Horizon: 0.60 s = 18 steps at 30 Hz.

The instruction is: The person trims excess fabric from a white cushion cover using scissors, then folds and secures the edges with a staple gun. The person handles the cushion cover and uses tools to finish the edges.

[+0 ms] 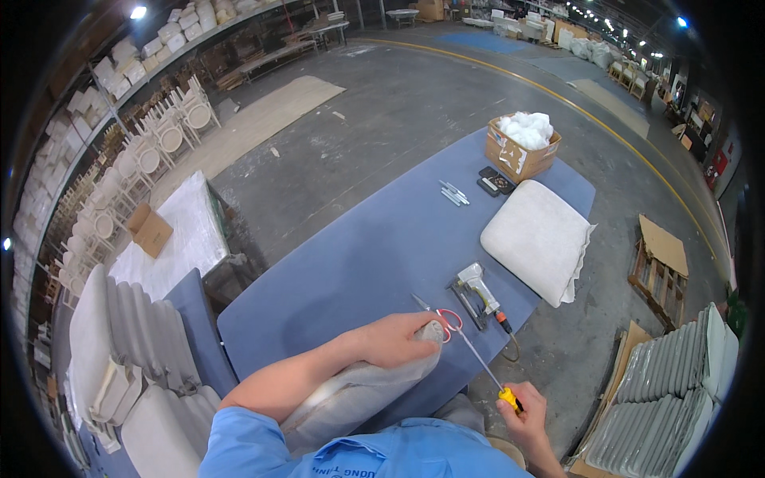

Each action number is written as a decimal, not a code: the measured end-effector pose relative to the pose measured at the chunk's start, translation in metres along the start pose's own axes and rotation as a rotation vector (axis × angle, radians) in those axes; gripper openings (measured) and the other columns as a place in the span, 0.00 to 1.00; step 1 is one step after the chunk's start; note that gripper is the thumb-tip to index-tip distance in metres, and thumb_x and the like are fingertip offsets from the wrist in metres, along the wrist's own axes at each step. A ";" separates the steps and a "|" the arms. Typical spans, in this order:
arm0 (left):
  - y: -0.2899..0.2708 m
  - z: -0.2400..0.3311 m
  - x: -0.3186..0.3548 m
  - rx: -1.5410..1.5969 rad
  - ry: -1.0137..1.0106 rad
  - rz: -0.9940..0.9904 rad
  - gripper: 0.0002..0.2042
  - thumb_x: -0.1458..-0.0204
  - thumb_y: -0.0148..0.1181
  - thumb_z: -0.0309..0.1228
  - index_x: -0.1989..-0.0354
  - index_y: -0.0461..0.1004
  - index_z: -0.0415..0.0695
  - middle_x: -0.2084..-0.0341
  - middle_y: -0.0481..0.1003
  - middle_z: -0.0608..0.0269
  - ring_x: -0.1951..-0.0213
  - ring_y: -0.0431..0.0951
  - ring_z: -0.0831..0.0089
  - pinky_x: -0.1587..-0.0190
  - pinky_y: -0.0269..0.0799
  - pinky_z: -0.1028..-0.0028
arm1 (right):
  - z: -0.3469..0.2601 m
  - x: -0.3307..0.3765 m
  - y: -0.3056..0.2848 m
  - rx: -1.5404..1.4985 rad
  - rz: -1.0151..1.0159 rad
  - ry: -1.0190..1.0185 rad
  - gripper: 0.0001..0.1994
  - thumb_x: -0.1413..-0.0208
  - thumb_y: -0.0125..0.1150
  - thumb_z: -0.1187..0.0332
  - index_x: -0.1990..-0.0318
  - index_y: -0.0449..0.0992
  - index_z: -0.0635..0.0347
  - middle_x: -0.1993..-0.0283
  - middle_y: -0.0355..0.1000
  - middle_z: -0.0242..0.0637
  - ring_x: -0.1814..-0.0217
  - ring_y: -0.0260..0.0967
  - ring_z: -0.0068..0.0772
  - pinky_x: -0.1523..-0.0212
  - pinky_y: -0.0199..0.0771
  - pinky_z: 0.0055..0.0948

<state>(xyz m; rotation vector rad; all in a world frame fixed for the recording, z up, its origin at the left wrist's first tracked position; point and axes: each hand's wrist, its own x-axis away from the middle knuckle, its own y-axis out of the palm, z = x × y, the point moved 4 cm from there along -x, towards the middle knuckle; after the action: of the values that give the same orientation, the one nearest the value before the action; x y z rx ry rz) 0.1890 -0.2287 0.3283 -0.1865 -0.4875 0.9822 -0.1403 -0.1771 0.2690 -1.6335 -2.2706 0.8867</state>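
Observation:
My left hand (396, 339) is closed around the end of a light grey cushion (358, 398), which lies under my forearm against my body at the table's near edge. In my right hand (526, 414) is a screwdriver (483, 362) with a yellow and black handle. Its long metal shaft points up and left, towards the red-handled scissors (451, 319) just beyond my left hand. A pneumatic staple gun (478, 288) rests on the table beside the scissors, with its hose running off the near right edge. Farther right lies another pale cushion (535, 235).
On the blue table (343, 255) stand a carton of white stuffing (522, 151), a black tray (495, 182) and several staple strips (454, 193). Stacked cushions (151, 358) rise at my left; more cushion stacks (669, 390) and a pallet (660, 275) are at my right.

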 end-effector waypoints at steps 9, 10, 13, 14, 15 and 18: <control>0.000 0.008 0.000 0.001 0.012 0.017 0.24 0.36 0.58 0.37 0.32 0.67 0.46 0.51 0.79 0.56 0.49 0.77 0.68 0.44 0.71 0.68 | -0.013 0.011 0.005 0.094 0.103 -0.107 0.18 0.52 0.78 0.70 0.53 0.83 0.65 0.63 0.74 0.42 0.66 0.74 0.40 0.64 0.74 0.33; 0.001 0.008 0.000 -0.011 0.016 0.023 0.24 0.36 0.58 0.37 0.32 0.67 0.45 0.52 0.79 0.56 0.49 0.77 0.68 0.45 0.71 0.68 | -0.012 0.012 0.004 0.100 0.121 -0.097 0.19 0.52 0.78 0.70 0.53 0.83 0.65 0.63 0.74 0.42 0.65 0.74 0.40 0.64 0.74 0.33; 0.002 0.008 0.001 -0.014 0.019 0.032 0.24 0.35 0.58 0.37 0.32 0.67 0.45 0.53 0.79 0.57 0.51 0.77 0.69 0.46 0.71 0.68 | -0.011 0.018 0.002 0.132 0.164 -0.077 0.19 0.53 0.78 0.70 0.52 0.83 0.64 0.62 0.74 0.42 0.65 0.74 0.40 0.64 0.75 0.34; 0.002 0.008 0.001 -0.010 0.018 0.034 0.24 0.35 0.58 0.37 0.32 0.67 0.45 0.53 0.78 0.57 0.51 0.76 0.70 0.46 0.71 0.69 | -0.011 0.020 0.001 0.148 0.171 -0.074 0.19 0.53 0.78 0.70 0.52 0.83 0.64 0.62 0.74 0.43 0.65 0.74 0.40 0.64 0.75 0.34; 0.003 0.009 0.001 -0.016 0.006 0.031 0.24 0.35 0.58 0.37 0.32 0.67 0.46 0.54 0.78 0.57 0.52 0.76 0.70 0.47 0.71 0.69 | -0.011 0.022 0.000 0.167 0.178 -0.071 0.20 0.53 0.78 0.70 0.52 0.83 0.64 0.62 0.74 0.43 0.65 0.74 0.39 0.64 0.75 0.34; 0.003 0.011 0.001 -0.026 -0.019 0.029 0.24 0.35 0.58 0.37 0.31 0.68 0.46 0.55 0.78 0.58 0.53 0.76 0.70 0.48 0.71 0.69 | -0.014 0.026 -0.002 0.170 0.211 -0.047 0.20 0.54 0.79 0.70 0.52 0.83 0.64 0.63 0.74 0.43 0.65 0.74 0.39 0.64 0.75 0.33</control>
<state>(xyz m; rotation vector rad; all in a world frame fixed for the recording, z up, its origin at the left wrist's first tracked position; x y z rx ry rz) 0.1820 -0.2271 0.3370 -0.2083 -0.5165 1.0074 -0.1446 -0.1486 0.2767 -1.8142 -2.0139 1.1438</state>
